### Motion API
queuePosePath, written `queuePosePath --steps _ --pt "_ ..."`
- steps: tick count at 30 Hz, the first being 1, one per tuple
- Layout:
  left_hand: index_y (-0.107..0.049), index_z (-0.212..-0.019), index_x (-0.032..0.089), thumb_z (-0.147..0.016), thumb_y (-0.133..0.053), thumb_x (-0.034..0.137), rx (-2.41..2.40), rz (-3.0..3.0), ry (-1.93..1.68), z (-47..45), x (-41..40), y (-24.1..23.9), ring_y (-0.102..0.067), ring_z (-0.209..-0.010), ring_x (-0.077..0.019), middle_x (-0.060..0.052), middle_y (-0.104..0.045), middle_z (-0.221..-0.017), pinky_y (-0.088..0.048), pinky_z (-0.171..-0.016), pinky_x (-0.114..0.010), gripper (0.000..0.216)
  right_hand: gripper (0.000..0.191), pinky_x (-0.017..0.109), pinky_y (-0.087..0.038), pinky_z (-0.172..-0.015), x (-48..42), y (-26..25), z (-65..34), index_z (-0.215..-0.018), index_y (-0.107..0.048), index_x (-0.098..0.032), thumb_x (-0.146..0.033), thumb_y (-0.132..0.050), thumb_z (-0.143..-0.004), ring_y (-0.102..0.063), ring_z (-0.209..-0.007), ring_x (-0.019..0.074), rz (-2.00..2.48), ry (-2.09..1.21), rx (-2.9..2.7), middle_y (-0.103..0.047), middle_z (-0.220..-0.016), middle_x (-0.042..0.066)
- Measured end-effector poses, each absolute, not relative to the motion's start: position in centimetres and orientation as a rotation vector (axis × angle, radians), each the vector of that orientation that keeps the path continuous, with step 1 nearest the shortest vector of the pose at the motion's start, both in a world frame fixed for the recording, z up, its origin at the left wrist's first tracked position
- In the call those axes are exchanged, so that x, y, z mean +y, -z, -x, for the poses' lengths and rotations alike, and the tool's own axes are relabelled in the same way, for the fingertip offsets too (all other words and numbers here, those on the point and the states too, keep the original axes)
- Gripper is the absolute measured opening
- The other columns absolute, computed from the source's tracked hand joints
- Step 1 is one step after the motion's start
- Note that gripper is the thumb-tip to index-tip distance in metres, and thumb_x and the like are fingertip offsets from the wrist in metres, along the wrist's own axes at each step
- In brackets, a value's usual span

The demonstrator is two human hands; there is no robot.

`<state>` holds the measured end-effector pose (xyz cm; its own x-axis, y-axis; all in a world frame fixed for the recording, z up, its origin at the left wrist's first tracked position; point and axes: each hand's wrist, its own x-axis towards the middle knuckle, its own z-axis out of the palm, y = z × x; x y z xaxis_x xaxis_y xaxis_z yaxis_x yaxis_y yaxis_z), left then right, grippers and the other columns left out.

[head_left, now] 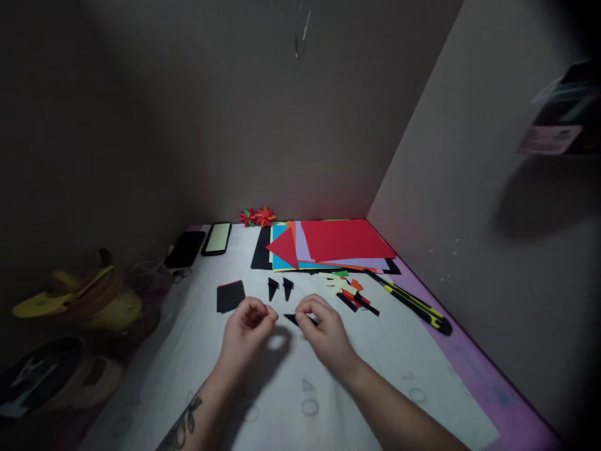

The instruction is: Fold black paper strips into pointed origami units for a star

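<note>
Forearms (394, 401), then scraps (350, 289) beside cutter (413, 301)

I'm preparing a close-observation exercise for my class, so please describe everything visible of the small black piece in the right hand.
The small black piece looks like folded paper, plain and dark, with a narrow pointed tip. The right hand pinches it between thumb and fingers; its grip hides the middle, so the full shape cannot be told. The tip points toward the left hand, apart from it. The piece is over the white sheet; whether it touches the sheet is unclear.
</note>
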<state>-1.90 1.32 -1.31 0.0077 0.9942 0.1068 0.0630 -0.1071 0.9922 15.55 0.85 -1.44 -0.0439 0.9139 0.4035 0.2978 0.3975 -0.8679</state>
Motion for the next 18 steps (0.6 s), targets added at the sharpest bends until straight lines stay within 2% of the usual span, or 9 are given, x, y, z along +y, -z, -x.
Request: queuePosePath --steps 3,4,7,10,13,18 --pt "-0.055 -0.102 0.019 -0.074 -0.066 0.027 1.216 -1.322 -1.217 2.1 1.4 1.3 -0.066 -0.075 -0.0164 -0.002 -0.069 -0.075 -0.050 -0.069 -0.027 0.031 0.017 0.027 -0.044 -0.069 0.9 1.3 -16.0 -0.067 -0.055 -0.020 -0.012 -0.052 -0.082 -0.056 -0.074 0.0158 1.137 -0.765 -1.500 -0.057 -0.075 0.001" --pt "-0.058 -0.103 0.018 -0.074 -0.066 0.027 1.221 -1.376 -1.178 2.0 1.3 1.3 -0.066 -0.077 -0.0172 -0.004 -0.071 -0.080 -0.051 -0.070 -0.027 0.031 0.016 0.027 -0.044 -0.069 0.9 1.3 -16.1 -0.068 -0.056 -0.020 -0.012 -0.053 -0.082 -0.057 -0.075 0.0160 1.133 -0.770 -1.506 -0.058 -0.076 0.001" --pt "-0.067 -0.087 0.017 -0.078 -0.061 0.028 1.238 -1.588 -1.106 1.3 0.9 1.4 -0.065 -0.084 -0.0188 -0.008 -0.070 -0.089 -0.051 -0.069 -0.027 0.015 0.015 0.028 -0.044 -0.072 0.7 1.3 -15.8 -0.069 -0.058 -0.020 -0.012 -0.053 -0.081 -0.057 -0.077 0.0166 1.109 -0.753 -1.546 -0.059 -0.075 0.002" --pt "-0.066 -0.073 0.017 -0.082 -0.056 0.027 1.243 -1.744 -1.145 0.8 0.6 1.3 -0.063 -0.079 -0.0172 -0.006 -0.066 -0.082 -0.049 -0.064 -0.024 0.016 0.015 0.028 -0.043 -0.072 0.5 1.3 -15.4 -0.068 -0.058 -0.020 -0.012 -0.054 -0.080 -0.056 -0.077 0.0165 1.099 -0.739 -1.566 -0.058 -0.074 0.001" --pt "-0.062 -0.069 0.017 -0.082 -0.054 0.023 1.238 -1.817 -1.198 0.9 0.7 1.1 -0.060 -0.071 -0.0145 -0.003 -0.063 -0.074 -0.045 -0.062 -0.023 0.017 0.015 0.027 -0.043 -0.070 0.4 1.3 -15.3 -0.066 -0.056 -0.020 -0.012 -0.054 -0.079 -0.056 -0.075 0.0158 1.104 -0.792 -1.567 -0.057 -0.073 0.001" --pt "-0.057 -0.068 0.018 -0.083 -0.052 0.020 1.226 -1.860 -1.194 1.3 0.7 0.9 -0.057 -0.069 -0.0136 -0.002 -0.060 -0.073 -0.043 -0.062 -0.023 0.016 0.017 0.025 -0.041 -0.066 0.5 1.6 -15.4 -0.063 -0.053 -0.019 -0.011 -0.053 -0.077 -0.053 -0.069 0.0139 1.120 -0.878 -1.548 -0.055 -0.069 -0.001"
